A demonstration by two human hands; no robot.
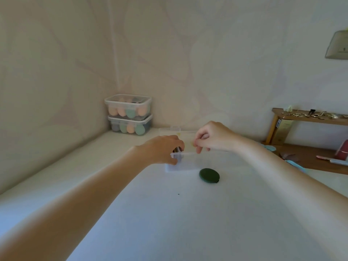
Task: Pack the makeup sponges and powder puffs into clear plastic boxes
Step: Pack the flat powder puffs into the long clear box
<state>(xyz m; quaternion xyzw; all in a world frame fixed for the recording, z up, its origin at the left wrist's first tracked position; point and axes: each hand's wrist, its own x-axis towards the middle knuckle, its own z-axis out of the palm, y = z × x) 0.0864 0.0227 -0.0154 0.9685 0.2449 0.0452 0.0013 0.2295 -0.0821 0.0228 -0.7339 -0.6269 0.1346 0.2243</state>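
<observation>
An open clear plastic box stands on the white surface, its lid raised behind it. My left hand grips the box's left front corner. My right hand reaches over the box and pinches a pale yellow item above its inside; what the item is stays blurred. A dark green round powder puff lies flat just in front of the box. Two closed clear boxes, stacked, sit in the far corner, filled with orange and green egg-shaped sponges.
A low wooden shelf with small metal bits stands at the right. Below it a wooden floor area holds light blue items and a red object. Walls close in the left and back.
</observation>
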